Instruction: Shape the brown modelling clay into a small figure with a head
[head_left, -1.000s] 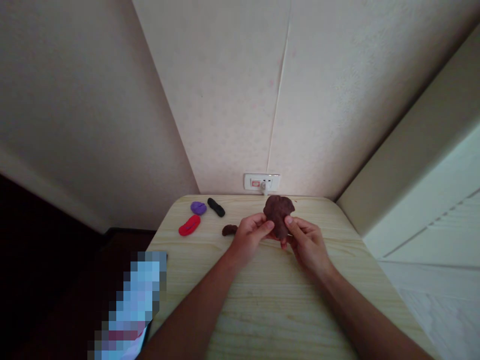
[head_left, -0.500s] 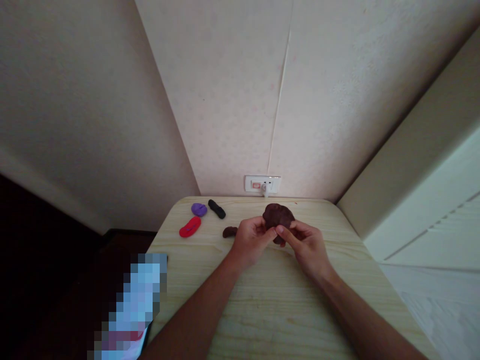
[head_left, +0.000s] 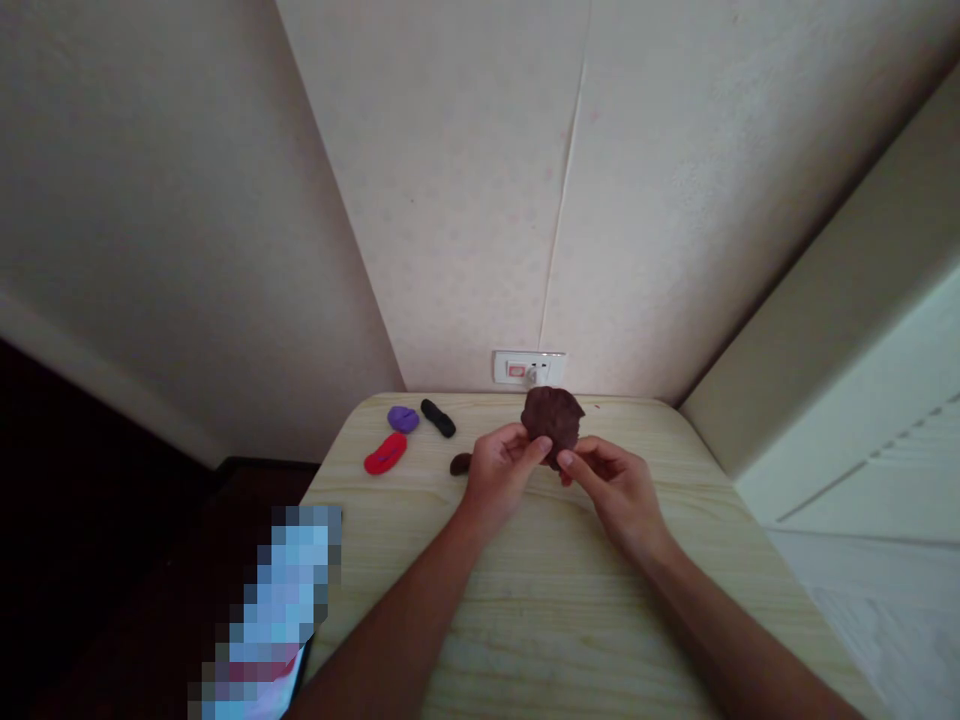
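A flattened, uneven piece of dark brown modelling clay (head_left: 552,415) is held up above the far part of the table. My left hand (head_left: 504,468) is closed on its lower left edge, with the thumb pressed on the near face. At the lower right edge, my right hand (head_left: 611,485) pinches the same piece between thumb and fingers. A smaller brown clay lump (head_left: 460,464) lies on the table just left of my left hand, which partly hides it.
On the table's (head_left: 517,620) far left lie purple clay (head_left: 403,419), black clay (head_left: 438,418) and red clay (head_left: 385,454). A pixelated screen device (head_left: 289,610) sits at the left edge. Behind are a wall socket with a plug (head_left: 529,368) and a white cabinet (head_left: 847,400) on the right.
The brown clay has been raised and turned, and now looks rounder and flatter with a ragged right edge. My right thumb has shifted down to its lower edge.
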